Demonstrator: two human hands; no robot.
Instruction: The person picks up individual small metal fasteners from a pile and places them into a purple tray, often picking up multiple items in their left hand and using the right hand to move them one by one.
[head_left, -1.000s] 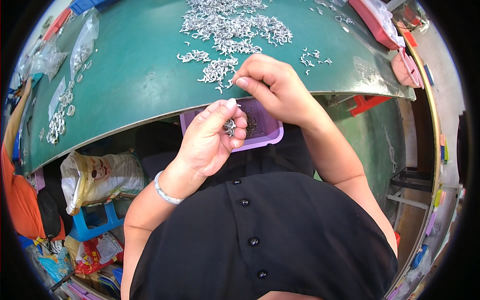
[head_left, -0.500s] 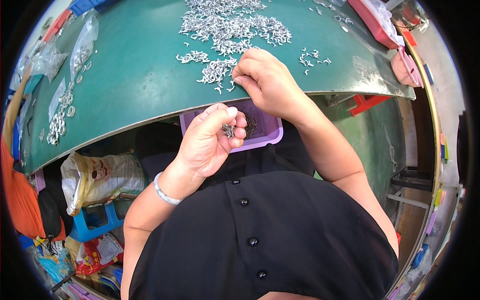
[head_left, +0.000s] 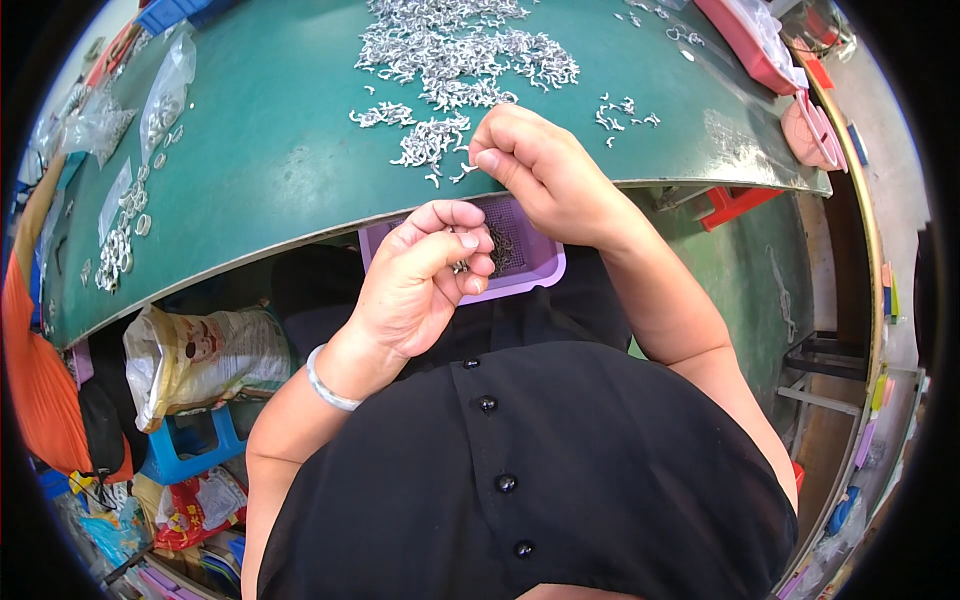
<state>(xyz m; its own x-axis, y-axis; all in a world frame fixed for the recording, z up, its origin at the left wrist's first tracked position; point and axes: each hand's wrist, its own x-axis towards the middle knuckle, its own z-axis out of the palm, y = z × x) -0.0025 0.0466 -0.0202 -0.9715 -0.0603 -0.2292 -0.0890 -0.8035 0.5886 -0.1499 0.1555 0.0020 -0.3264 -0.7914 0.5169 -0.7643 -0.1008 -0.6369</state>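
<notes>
My left hand (head_left: pixel 425 262) is curled over the purple basket (head_left: pixel 540 278), its fingers closed round a few small curved metal pieces that partly show under the fingertips. Dark small pieces (head_left: pixel 508 248) lie inside the basket. Above the table's near edge, my right hand (head_left: pixel 535 165) is pinched, thumb against the bent fingers; whether a piece sits between the tips cannot be made out. Just left of it are a small cluster of silvery curved metal pieces (head_left: pixel 430 142) and a few loose ones. Behind these spreads a large pile of the same pieces (head_left: pixel 460 60).
The green table (head_left: pixel 270 130) curves across the view. Plastic bags (head_left: pixel 168 95) and metal rings (head_left: pixel 115 250) lie at its left, a pink tray (head_left: pixel 750 45) and pink basket (head_left: pixel 812 135) at its right. A sack (head_left: pixel 215 355) rests on a blue stool (head_left: pixel 190 445). Someone in orange (head_left: pixel 45 390) is far left.
My left thumb and index finger have shifted, covering more of the held pieces. My right hand has moved slightly right and down, still pinched beside the cluster.
</notes>
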